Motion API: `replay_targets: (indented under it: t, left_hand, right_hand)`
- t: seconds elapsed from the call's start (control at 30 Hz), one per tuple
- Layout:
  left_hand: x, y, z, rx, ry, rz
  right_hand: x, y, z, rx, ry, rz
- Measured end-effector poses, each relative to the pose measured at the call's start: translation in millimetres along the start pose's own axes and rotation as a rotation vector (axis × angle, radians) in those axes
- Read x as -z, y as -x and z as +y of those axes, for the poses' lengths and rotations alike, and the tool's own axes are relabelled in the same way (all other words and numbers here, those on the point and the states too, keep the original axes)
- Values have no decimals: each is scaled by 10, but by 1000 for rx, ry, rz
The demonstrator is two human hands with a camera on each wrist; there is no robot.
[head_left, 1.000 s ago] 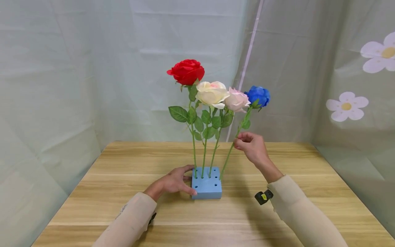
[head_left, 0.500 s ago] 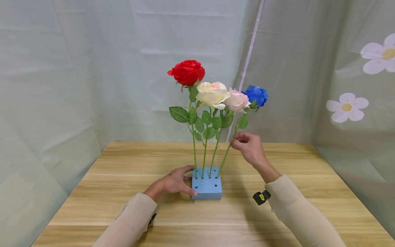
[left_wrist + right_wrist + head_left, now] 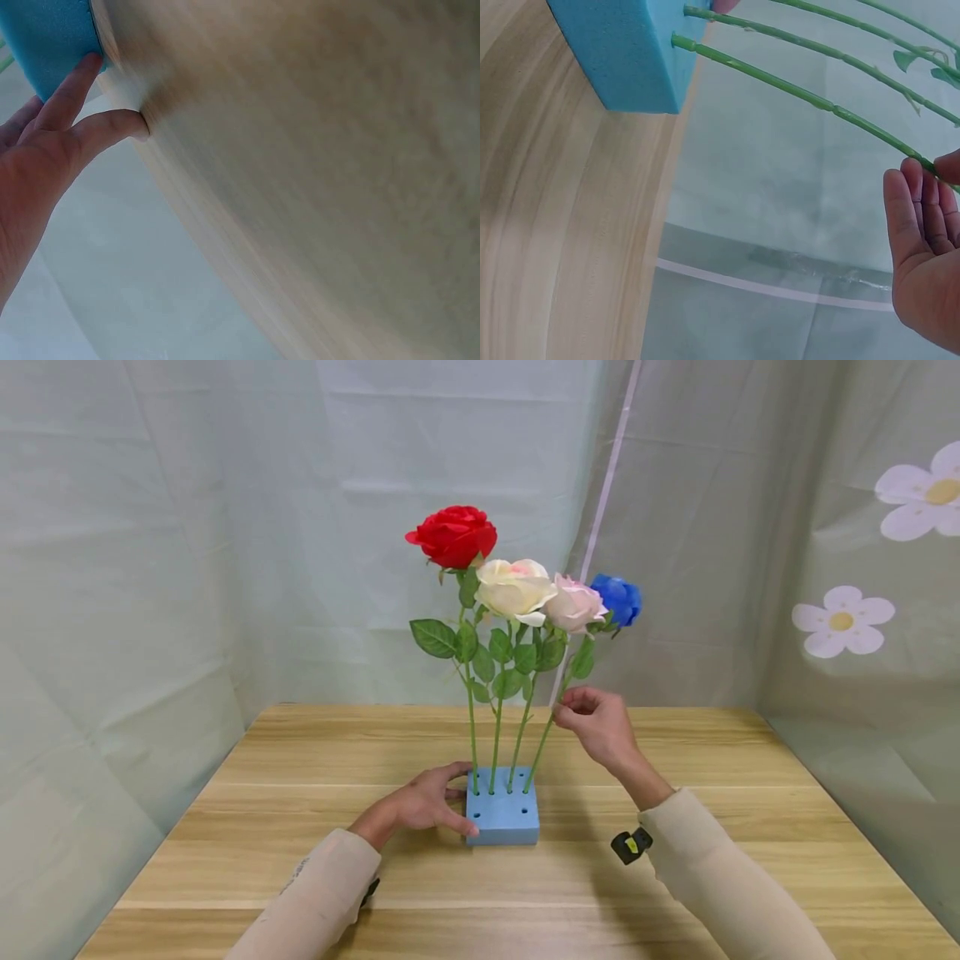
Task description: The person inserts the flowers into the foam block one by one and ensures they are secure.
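A light-blue foam block [image 3: 504, 827] with holes in its top stands on the table. My left hand [image 3: 426, 799] holds its left side, thumb at the front corner and fingers toward the back; in the left wrist view fingertips [image 3: 91, 61] touch the block. My right hand [image 3: 600, 725] pinches the green stem of a blue artificial rose [image 3: 618, 600] partway up. This stem [image 3: 795, 88] leans right, its lower end in a hole at the block's right. Upright in the same row stand a red rose [image 3: 454, 537], a cream rose [image 3: 514, 589] and a pale pink rose [image 3: 573, 604].
The wood-grain table [image 3: 300, 852] reaches back to a pale curtain [image 3: 337, 568]. On the right, another curtain carries printed white flowers [image 3: 842, 621]. The pink bloom overlaps the blue rose's edge in the head view. More holes show in the block's top.
My right hand has moved left and slightly down with the blue rose. Its stem's lower end has shifted from the block's right edge into a hole. My left hand has stayed put.
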State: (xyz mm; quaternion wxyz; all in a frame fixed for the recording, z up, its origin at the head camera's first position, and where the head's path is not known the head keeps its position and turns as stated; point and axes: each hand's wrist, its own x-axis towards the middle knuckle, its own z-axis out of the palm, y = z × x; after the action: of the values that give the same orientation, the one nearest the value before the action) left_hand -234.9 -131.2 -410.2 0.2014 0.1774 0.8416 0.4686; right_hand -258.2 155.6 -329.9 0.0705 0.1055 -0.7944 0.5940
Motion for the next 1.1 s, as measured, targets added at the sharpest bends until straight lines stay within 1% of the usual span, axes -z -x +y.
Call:
replay_targets:
  t: [0.13,0.4,0.63,0.77,1.1]
  left_hand:
    - [-3,3,13,3,-7,2]
    - [-10,-6,23,6,-11,6]
    - [-21,-12,43,24,-11,7]
    - [-20,-13,48,26,-23,9]
    - [-19,0,70,33,-19,10]
  right_hand:
    - [-6,19,18,8,14,-9]
    - [-14,56,44,34,80,-20]
    - [-28,88,73,59,96,-37]
    - [-37,97,79,64,103,-40]
    - [-53,114,71,80,104,-49]
